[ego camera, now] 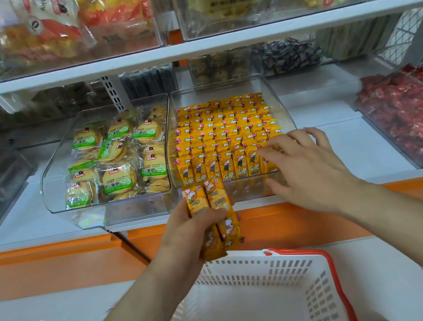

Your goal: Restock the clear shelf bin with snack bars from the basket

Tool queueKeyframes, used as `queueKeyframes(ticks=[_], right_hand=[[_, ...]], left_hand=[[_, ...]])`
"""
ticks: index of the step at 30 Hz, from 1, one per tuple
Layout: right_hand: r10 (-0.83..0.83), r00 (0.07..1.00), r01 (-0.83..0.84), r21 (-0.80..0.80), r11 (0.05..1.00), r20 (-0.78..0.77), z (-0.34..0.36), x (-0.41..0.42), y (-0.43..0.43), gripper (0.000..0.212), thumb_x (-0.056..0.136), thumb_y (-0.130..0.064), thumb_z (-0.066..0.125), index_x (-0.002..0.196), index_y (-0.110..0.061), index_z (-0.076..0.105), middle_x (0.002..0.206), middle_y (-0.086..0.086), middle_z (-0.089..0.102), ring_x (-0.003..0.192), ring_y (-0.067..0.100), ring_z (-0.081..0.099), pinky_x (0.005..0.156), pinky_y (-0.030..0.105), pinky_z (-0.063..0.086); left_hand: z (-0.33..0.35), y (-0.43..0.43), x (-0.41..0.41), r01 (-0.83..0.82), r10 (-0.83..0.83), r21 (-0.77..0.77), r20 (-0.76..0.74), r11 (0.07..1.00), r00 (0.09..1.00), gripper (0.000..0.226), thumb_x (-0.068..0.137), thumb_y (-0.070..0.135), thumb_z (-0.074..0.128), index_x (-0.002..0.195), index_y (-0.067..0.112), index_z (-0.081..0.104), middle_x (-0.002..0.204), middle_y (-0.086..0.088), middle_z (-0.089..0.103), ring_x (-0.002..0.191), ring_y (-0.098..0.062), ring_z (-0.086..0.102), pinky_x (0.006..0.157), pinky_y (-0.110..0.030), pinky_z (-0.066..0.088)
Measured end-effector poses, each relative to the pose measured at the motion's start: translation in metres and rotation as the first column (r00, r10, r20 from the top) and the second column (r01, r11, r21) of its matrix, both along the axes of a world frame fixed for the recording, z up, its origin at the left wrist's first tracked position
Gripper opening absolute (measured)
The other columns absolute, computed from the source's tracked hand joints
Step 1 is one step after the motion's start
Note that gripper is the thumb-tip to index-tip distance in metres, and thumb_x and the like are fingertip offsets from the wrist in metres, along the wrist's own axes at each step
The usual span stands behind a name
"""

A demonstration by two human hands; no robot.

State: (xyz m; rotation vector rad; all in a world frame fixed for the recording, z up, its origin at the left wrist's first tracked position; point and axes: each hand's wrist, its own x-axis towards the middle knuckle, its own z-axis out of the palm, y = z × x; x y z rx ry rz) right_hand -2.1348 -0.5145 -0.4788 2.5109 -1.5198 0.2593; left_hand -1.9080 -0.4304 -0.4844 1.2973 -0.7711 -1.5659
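While the clear shelf bin (286, 117) already looks nearly full of upright rows, I judge I'm late in the restock. My left hand (187, 230) grips a few snack bars (211, 203) just in front of the bin's front wall, above the basket (271, 267). My right hand (310, 172) hovers spread, fingers straight, over the bin's front right corner. Next I must find a gap there and slot these bars in upright.

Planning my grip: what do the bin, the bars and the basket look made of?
Bin: clear rigid plastic, likely acrylic; see-through, with glossy edges. Bars: glossy yellow film wrappers, creased and glinting. Basket: white moulded plastic with slotted walls.
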Motion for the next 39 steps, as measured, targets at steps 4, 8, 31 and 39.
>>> queueKeyframes(ticks=[4,8,31,39], right_hand=[[0.002,0.811,-0.243,0.334,0.911,0.585,0.015,0.031,0.021,0.041,0.094,-0.054,0.05,0.132,-0.041,0.059,0.113,-0.023,0.06,0.102,-0.008,0.056,0.086,0.017,0.041],[-0.117,0.654,-0.43,0.495,0.755,0.747,0.012,0.048,0.025,0.04,0.094,-0.045,0.061,0.134,-0.042,0.057,0.096,-0.026,0.057,0.09,-0.007,0.058,0.077,0.017,0.042],[-0.121,0.567,-0.454,0.432,0.78,0.815,0.029,0.03,0.004,0.047,0.074,-0.041,0.069,0.115,-0.058,0.053,0.096,-0.005,0.06,0.084,0.014,0.065,0.074,0.03,0.058],[0.019,0.863,-0.123,0.173,0.977,0.505,0.024,0.005,-0.037,0.035,0.082,-0.036,0.075,0.105,-0.045,0.051,0.089,-0.014,0.063,0.081,0.016,0.062,0.067,0.033,0.044]], left_hand=[[-0.001,0.001,0.0,0.067,-0.068,-0.07,-0.001,0.995,0.998,0.056,0.072,0.017,0.08,0.126,0.018,0.063,0.112,-0.013,0.077,0.101,-0.032,0.076,0.077,-0.046,0.063],[-0.002,0.002,0.0,0.141,-0.131,-0.125,0.085,0.982,0.988,0.051,0.082,0.021,0.083,0.129,0.019,0.062,0.118,-0.015,0.075,0.108,-0.036,0.073,0.094,-0.057,0.057],[0.004,-0.006,0.013,0.029,0.015,-0.183,0.235,0.983,0.972,0.051,0.061,0.049,0.08,0.108,0.03,0.072,0.098,-0.004,0.08,0.087,-0.025,0.077,0.07,-0.038,0.06],[0.001,-0.008,0.015,0.056,-0.034,-0.084,0.245,0.995,0.969,0.021,0.093,0.008,0.07,0.109,0.02,0.071,0.092,-0.004,0.079,0.084,-0.024,0.075,0.08,-0.045,0.059]])
